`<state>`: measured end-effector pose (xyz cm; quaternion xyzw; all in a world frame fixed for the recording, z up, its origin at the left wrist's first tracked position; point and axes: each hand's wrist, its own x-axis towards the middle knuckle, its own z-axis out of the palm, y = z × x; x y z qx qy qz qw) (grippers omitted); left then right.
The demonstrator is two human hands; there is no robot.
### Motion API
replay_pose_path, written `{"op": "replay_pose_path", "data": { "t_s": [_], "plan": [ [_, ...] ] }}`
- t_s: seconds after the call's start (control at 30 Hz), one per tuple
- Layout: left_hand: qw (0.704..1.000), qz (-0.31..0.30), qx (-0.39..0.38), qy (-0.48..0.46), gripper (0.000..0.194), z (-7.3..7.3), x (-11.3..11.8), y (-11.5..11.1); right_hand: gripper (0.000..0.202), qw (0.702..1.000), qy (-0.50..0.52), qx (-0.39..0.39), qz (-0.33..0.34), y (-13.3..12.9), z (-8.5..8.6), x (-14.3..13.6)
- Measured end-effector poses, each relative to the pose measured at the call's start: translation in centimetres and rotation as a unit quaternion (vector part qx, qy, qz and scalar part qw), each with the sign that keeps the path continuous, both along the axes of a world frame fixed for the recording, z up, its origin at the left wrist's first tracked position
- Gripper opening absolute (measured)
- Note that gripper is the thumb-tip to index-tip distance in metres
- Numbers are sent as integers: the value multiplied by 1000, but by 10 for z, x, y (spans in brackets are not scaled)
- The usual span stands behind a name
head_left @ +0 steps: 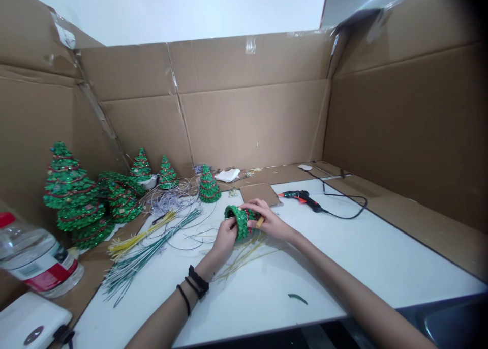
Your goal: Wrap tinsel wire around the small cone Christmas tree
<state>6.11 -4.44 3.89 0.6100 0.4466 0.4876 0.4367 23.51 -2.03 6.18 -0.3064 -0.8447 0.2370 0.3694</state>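
Between my hands, above the white board (282,293), a small green glittery Christmas tree (241,222) lies on its side, its hollow base facing left. My left hand (225,237) pinches the lower rim of that base, its fingertips partly hidden. Wrapped over the red-trimmed side of the tree is my right hand (269,220), which also holds a small tan stick-like piece (260,222). Thin yellowish strands (244,257) spread over the board below the hands.
Several finished trees (72,186) stand at the left, one small tree (209,184) nearer the middle. Yellow and green wire bundles (152,260) lie left. A glue gun (303,199) with a cord rests right. A bottle (36,257) and white box (32,321) sit front left; cardboard walls (251,120) surround everything.
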Motion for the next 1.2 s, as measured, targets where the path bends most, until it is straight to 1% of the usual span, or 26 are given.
{"op": "replay_pose_path", "data": {
  "t_s": [0.17,0.23,0.27,0.33,0.4,0.43,0.5,0.63,0.77,0.9,1.03,1.2],
  "plan": [
    [1000,-6,-2,1,22,1,0,2,41,1000,2,-10,10,3,3,3],
    [1000,-8,-1,3,23,1,0,2,39,1000,11,-2,-2,4,4,4],
    [1000,-7,-1,4,23,1,0,3,39,999,25,7,-23,5,5,5],
    [1000,-6,0,7,23,0,0,3,39,992,83,21,-97,6,6,7],
    [1000,-8,-2,6,23,0,0,4,38,972,162,22,-167,5,8,10],
    [1000,-9,-4,4,23,-1,0,4,39,964,195,15,-182,3,10,11],
    [1000,-9,-6,1,24,-1,0,3,43,959,232,-12,-164,-2,15,12],
    [1000,-2,-7,6,24,-2,0,3,52,964,239,-87,-79,-13,24,10],
    [1000,-5,-13,-4,23,-2,1,2,53,966,233,-112,-22,-18,26,3],
    [999,-12,-28,-14,24,-1,2,2,54,970,210,-119,-1,-20,26,0],
    [999,-27,-38,7,25,5,0,2,55,974,194,-117,3,-20,26,0],
    [994,-88,-64,-1,25,13,-11,-1,54,975,193,-106,18,-19,23,0]
  ]
}}
